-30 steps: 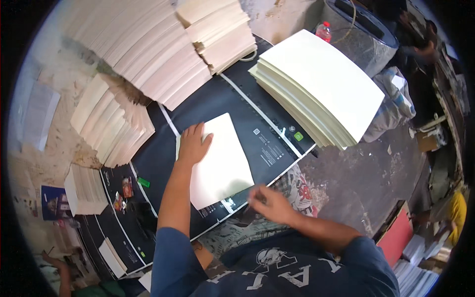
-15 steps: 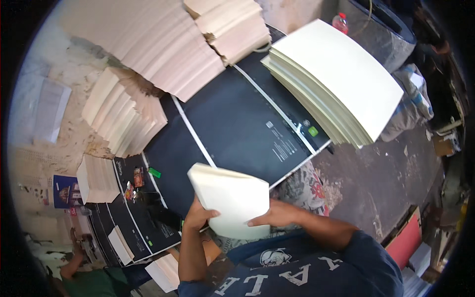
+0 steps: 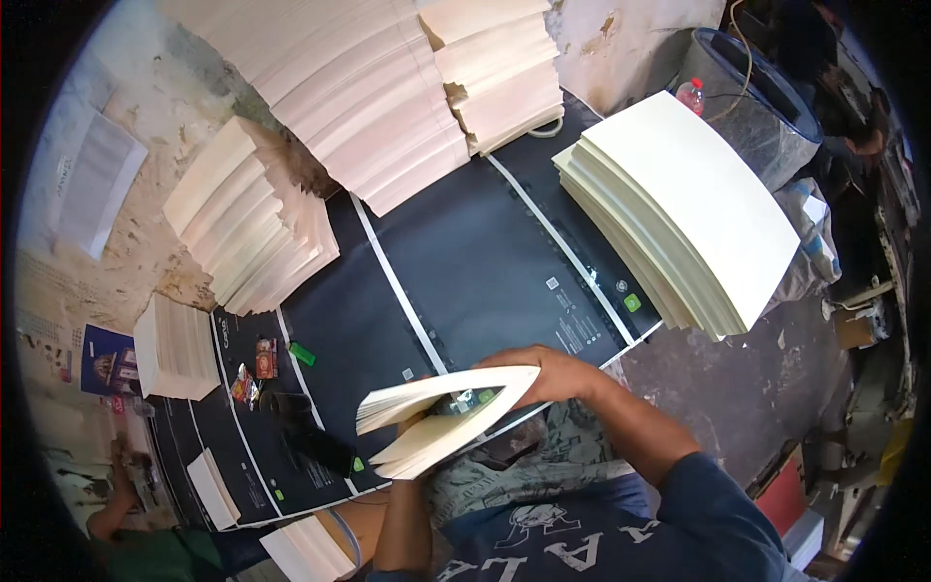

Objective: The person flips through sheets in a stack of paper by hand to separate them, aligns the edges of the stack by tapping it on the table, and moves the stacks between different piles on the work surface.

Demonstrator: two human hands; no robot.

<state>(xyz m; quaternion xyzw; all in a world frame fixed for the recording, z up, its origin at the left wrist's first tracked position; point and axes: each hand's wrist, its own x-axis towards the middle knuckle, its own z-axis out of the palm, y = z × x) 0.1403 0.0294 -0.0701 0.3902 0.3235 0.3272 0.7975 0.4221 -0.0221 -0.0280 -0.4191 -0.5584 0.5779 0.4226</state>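
Your lettered shirt is showing below the worktop with its green label; your right hand is gripping the folded paper at the worktop's near edge, your left hand hiding, its fingers unreadable; unlike before, the paper is bending into a loop

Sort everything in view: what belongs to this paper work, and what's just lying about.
Belongs:
folded cream paper bundle, in the right hand
tall, white-topped rectangular paper stack, probably

Apparently just lying about:
red-capped, translucent plastic bottle
small, bright-green oblong object
small, red rectangular packet
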